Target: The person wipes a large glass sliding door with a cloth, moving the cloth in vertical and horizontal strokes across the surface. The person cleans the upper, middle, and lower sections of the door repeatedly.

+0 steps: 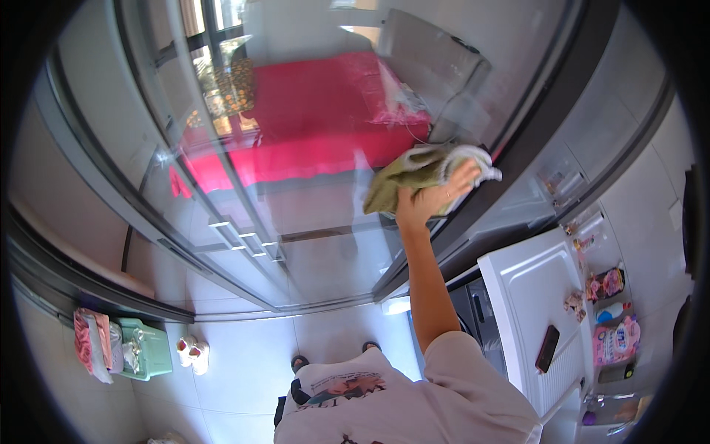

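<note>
My right hand [430,200] holds a bunched olive-green cloth [413,172] with a pale fringe-like edge against a large sliding glass door panel [327,216]. The hand is near the panel's right side, close to the dark door frame [546,102], and its fingers are spread over the cloth. Some of the cloth looks blurred. My left hand is out of view. Three pale door handles [249,242] show on the overlapping panels left of centre. Behind the glass, a bed with a bright pink cover [310,105] is visible.
To the right stands a white laundry sink with a washboard [532,277], a phone [547,348] lying on it. A pink detergent bag [615,341] and bottles line its back ledge. White shoes [193,355] and a green plastic bin [147,349] sit on the floor at left.
</note>
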Demonstrator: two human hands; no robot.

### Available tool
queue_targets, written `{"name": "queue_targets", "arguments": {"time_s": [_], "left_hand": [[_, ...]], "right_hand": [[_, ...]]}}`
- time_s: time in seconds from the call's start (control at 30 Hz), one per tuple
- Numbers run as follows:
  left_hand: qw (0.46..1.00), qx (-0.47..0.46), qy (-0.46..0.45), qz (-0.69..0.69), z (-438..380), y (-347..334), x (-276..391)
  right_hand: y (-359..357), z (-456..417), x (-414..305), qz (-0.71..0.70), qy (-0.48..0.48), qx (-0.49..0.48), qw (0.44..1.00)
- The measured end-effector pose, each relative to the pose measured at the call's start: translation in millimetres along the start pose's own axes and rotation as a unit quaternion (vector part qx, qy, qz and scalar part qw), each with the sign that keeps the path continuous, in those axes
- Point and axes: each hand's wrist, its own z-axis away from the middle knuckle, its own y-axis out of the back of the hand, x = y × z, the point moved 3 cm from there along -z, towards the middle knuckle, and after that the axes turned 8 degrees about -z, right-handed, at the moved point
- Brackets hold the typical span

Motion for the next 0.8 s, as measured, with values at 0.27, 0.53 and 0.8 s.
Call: {"name": "queue_targets", "arguments": {"time_s": [0.27,0.53,0.8], "left_hand": [[0.998,0.041,0.002,0.045,4.6,23.0,-11.9],[0.997,0.052,0.03,0.053,-0.2,30.3,-50.7],[0.997,0.074,-0.007,-0.033,-44.4,73.8,-24.0]], "right_hand": [[-44.5,236.4,129.3,0.076,-0.205,0.108,0.97],[-48.5,2.5,-69.7,-0.039,0.003,0.141,0.989],[-109.1,-45.2,-271.1,-0.094,0.132,-0.292,0.943]]}}
